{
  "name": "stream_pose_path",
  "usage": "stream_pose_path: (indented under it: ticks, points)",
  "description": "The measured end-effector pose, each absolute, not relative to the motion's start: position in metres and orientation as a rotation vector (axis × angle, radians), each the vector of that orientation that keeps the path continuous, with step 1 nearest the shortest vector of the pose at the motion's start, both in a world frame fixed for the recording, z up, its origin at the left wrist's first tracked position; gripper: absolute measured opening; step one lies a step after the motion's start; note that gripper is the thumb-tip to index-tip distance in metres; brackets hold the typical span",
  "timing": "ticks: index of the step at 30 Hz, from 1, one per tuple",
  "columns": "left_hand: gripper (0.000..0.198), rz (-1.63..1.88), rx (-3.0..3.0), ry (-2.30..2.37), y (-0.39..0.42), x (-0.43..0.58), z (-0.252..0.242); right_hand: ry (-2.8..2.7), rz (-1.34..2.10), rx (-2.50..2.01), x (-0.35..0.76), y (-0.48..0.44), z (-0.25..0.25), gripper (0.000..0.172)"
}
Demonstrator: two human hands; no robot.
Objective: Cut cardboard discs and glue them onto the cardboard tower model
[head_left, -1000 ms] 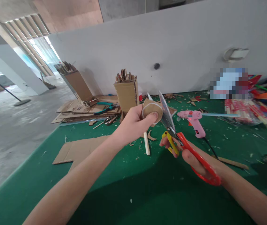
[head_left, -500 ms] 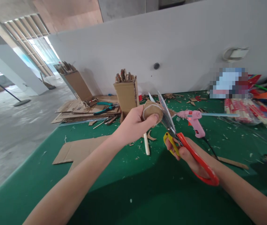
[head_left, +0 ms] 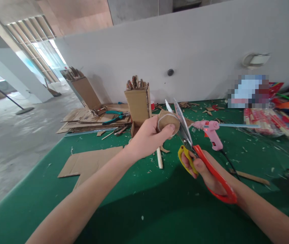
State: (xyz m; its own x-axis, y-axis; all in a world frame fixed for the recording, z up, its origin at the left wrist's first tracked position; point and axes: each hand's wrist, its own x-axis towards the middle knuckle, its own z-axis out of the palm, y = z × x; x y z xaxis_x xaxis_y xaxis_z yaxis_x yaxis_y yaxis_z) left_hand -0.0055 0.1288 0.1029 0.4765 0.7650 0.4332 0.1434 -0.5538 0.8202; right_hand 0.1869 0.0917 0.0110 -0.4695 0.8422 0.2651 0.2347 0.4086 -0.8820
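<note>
My left hand (head_left: 151, 135) pinches a small rounded piece of cardboard (head_left: 168, 122) with a pale line across its face, thumb in front. My right hand (head_left: 201, 166) grips scissors (head_left: 217, 179) by a red handle and a yellow one. Their blades are parted and point up, at the right edge of the cardboard piece; whether they touch it I cannot tell. Below my left hand a pale wooden stick (head_left: 159, 158) lies on the green table (head_left: 144, 206). A pink glue gun (head_left: 212, 132) with a clear glue stick rests to the right of the blades.
Two cardboard boxes hold upright strips: one box (head_left: 138, 106) behind my left hand, another (head_left: 85, 93) farther left. Teal-handled pliers (head_left: 114, 117) lie on stacked cardboard. A cut cardboard sheet (head_left: 88, 164) is at left. Packaged sticks (head_left: 263, 122) lie at right, a white wall (head_left: 197, 51) behind.
My left hand and the cardboard piece have shifted slightly right in view. The scissor blades have moved a little right too and stay parted.
</note>
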Motion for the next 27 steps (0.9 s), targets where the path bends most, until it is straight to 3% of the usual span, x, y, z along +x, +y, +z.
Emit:
stream_pose_path:
  ticks: [8, 12, 18, 27]
  points:
    - [0.011, 1.111, 1.667, 0.850, 0.129, -0.002, 0.098, -2.009, 0.871, -1.031, 0.190, 0.092, 0.028, 0.059]
    - [0.026, 1.227, 1.359, 0.865, 0.126, 0.011, 0.081, -1.965, 0.775, -1.062, 0.190, 0.095, 0.020, 0.057]
    - [0.033, 1.252, 1.598, 0.892, 0.126, 0.008, 0.081, -1.962, 0.904, -0.975, 0.193, 0.095, 0.018, 0.051]
    - [0.022, 1.165, 1.715, 0.925, 0.132, -0.004, 0.092, -2.067, 1.039, -1.027, 0.204, 0.091, 0.028, 0.047]
